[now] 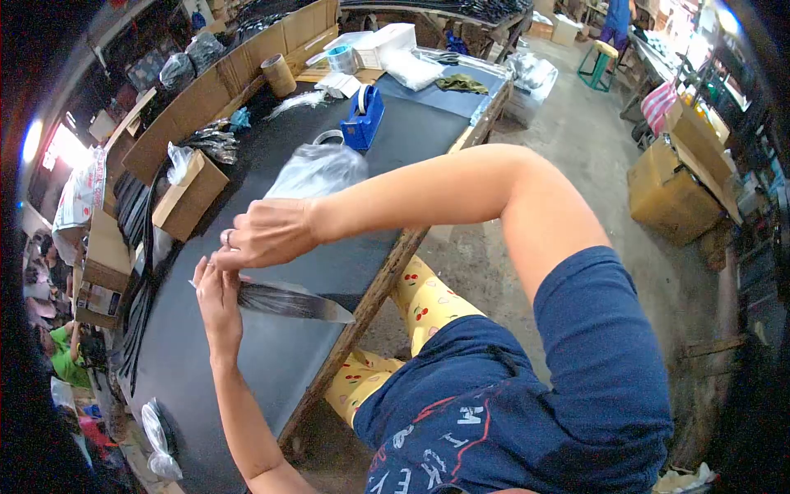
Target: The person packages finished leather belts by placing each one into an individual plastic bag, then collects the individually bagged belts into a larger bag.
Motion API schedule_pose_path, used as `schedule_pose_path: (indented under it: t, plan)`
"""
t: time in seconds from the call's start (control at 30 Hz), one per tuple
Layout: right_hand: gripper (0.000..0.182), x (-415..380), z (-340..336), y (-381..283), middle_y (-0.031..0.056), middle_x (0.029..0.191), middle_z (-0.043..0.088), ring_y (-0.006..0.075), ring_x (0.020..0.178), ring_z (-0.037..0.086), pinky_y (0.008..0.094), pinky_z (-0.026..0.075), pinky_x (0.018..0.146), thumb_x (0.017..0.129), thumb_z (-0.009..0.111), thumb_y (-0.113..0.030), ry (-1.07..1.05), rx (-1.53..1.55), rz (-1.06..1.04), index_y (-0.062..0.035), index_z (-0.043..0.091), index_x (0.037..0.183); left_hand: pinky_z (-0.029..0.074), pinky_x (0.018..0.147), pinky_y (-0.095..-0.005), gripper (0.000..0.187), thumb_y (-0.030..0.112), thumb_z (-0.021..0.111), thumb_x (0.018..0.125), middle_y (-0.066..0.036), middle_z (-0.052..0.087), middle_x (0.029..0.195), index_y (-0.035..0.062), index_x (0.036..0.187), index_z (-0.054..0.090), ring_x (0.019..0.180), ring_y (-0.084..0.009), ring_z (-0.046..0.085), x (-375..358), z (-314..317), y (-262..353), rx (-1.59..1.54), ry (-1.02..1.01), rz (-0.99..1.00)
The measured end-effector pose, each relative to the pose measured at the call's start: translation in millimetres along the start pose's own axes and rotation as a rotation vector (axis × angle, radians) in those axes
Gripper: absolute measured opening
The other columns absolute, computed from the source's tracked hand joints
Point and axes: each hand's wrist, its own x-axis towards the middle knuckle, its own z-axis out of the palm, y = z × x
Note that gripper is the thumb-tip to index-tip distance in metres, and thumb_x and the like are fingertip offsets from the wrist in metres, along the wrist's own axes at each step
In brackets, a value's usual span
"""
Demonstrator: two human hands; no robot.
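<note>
A long clear plastic bag [296,303] with dark strands inside lies on the dark table, its tapered end pointing toward the table's front edge. My left hand [218,309] closes on the bag's other end. Just above it, my right hand [276,233] has its fingers pinched together against the left fingertips; what they hold is hidden. A ring shows on a right finger. Behind my right wrist lies a bundle of clear plastic bags [317,171]. A blue tape dispenser [363,119] stands beyond that bundle, and a tape roll [331,138] sits beside it.
An open cardboard box [191,196] and long black strands [140,305] line the table's far left side. A cardboard tube [278,74] stands at the back. The table's wooden edge [362,337] runs beside my legs. A large carton [676,185] stands on the floor at right.
</note>
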Motion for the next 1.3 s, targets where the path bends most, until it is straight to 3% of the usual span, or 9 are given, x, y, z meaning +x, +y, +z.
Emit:
schedule_pose_path:
  t: [0.07,0.17,0.33,0.5,0.63,0.73,0.83,0.93,1.3]
  plan:
    - [0.019,3,-22,3,0.008,0.067,0.059,0.0265,0.057,0.063,0.0361,0.048,0.042,0.087,0.046,-0.019,-0.254,-0.066,-0.133,-0.0079,0.045,0.102,0.027,0.105,-0.0376,0.032,0.025,0.041,0.096,-0.011,0.063,0.097,-0.0001,0.099,0.06,0.1,-0.0241,0.056,0,-2,6,0.098,-0.032,0.228]
    - [0.018,10,-39,16,0.0081,0.061,0.059,0.029,0.055,0.063,0.04,0.047,0.041,0.086,0.047,-0.017,-0.281,-0.038,-0.325,-0.0078,0.045,0.1,0.012,0.111,-0.0446,0.029,0.024,0.044,0.094,-0.007,0.06,0.085,0.0014,0.09,0.061,0.083,-0.0206,0.057,1,4,14,0.028,-0.029,0.284]
    - [0.012,15,-67,21,0.0072,0.058,0.058,0.0286,0.054,0.062,0.039,0.046,0.04,0.082,0.051,-0.016,-0.382,-0.024,-0.453,-0.008,0.051,0.091,0.007,0.111,-0.0476,0.022,0.023,0.053,0.089,-0.004,0.058,0.081,0.0035,0.082,0.06,0.081,-0.019,0.056,-1,0,31,-0.006,-0.089,0.263]
    - [0.015,-1,-70,9,0.0082,0.063,0.063,0.0269,0.065,0.064,0.0441,0.047,0.059,0.081,0.055,-0.023,-0.527,0.093,-0.135,-0.0084,0.056,0.079,0.006,0.111,-0.0471,0.021,0.025,0.062,0.084,-0.003,0.059,0.078,0.0041,0.081,0.061,0.084,-0.017,0.056,-4,-4,40,0.028,-0.157,0.166]
    - [0.021,-15,-91,9,0.0108,0.069,0.065,0.0295,0.072,0.063,0.0419,0.046,0.068,0.085,0.053,-0.025,-0.606,0.18,0.045,-0.0064,0.059,0.079,0.005,0.11,-0.0484,0.011,0.011,0.069,0.075,-0.001,0.06,0.08,0.0036,0.073,0.061,0.084,-0.0159,0.056,-5,-5,43,0.005,-0.157,0.123]
    - [0.03,-28,-109,11,0.0104,0.071,0.065,0.029,0.069,0.062,0.0362,0.045,0.068,0.091,0.049,-0.028,-0.626,0.434,0.26,-0.0038,0.061,0.077,0.004,0.109,-0.0506,0.008,0.009,0.071,0.072,-0.001,0.06,0.08,0.004,0.072,0.064,0.084,-0.0153,0.055,-3,-7,42,-0.053,-0.181,0.109]
    - [0.04,-46,-125,5,0.0045,0.068,0.064,0.0149,0.066,0.058,0.0301,0.045,0.066,0.095,0.046,-0.034,-0.708,1.063,0.704,-0.0017,0.058,0.074,0.005,0.109,-0.0514,0.007,0.009,0.071,0.071,0.0,0.061,0.081,0.0049,0.074,0.066,0.085,-0.0154,0.055,0,-7,46,-0.077,-0.193,0.116]
    - [0.039,-65,-137,-6,0.0044,0.067,0.064,0.0122,0.066,0.059,0.0281,0.046,0.067,0.096,0.045,-0.033,-0.749,1.377,1.015,-0.0028,0.054,0.073,0.004,0.109,-0.0521,0.007,0.009,0.072,0.071,0.0,0.062,0.081,0.0055,0.074,0.067,0.085,-0.0161,0.056,5,-8,48,-0.035,-0.201,0.131]
    - [0.038,-114,-193,-56,0.0074,0.08,0.065,0.0163,0.082,0.064,0.0295,0.047,0.075,0.097,0.044,-0.036,-0.539,1.89,1.376,-0.0037,0.058,0.084,0.003,0.11,-0.0508,0.006,0.005,0.071,0.067,-0.002,0.062,0.09,0.0066,0.07,0.066,0.092,-0.0183,0.056,6,-6,54,0.124,-0.148,0.23]
